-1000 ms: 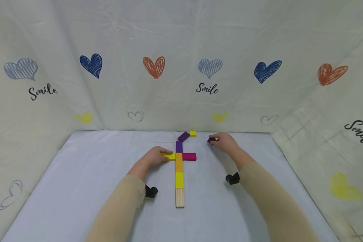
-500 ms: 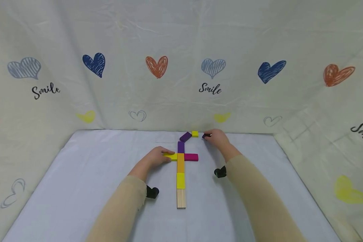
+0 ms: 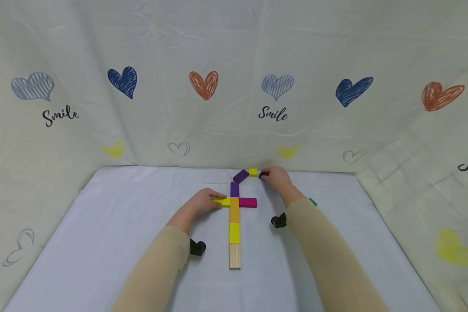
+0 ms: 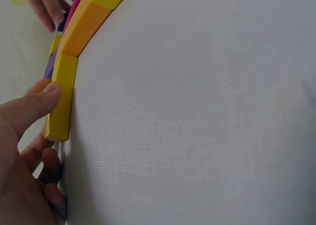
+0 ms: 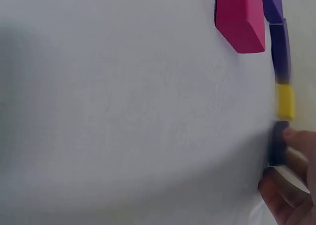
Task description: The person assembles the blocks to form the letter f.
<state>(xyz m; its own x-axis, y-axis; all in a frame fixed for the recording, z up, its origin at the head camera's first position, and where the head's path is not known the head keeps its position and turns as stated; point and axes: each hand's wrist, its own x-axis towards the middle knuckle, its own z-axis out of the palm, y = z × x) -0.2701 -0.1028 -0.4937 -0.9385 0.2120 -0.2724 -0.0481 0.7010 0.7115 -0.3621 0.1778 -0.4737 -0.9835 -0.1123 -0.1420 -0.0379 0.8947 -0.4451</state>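
In the head view my left hand (image 3: 200,203) pinches a yellow block (image 4: 63,99) that abuts the left side of an orange block (image 3: 234,210). A magenta block (image 3: 248,203) juts out on the opposite side. My right hand (image 3: 277,180) grips a dark purple block (image 5: 278,145) by its sides, a small gap right of a small yellow block (image 3: 253,172). From the orange block's far end run a purple block (image 3: 235,189) and a slanted purple block (image 3: 241,176), which leads to the small yellow one.
Nearer me, a yellow block (image 3: 234,233) and a plain wooden block (image 3: 235,256) continue the line. All lie on a white cloth-covered table (image 3: 140,225). Behind the blocks rises a pale curtain (image 3: 234,130) printed with hearts, close past the far edge.
My right hand has moved left with the dark purple block, bringing it close to the small yellow block. The left hand stays on its yellow block. The head view has shifted slightly.
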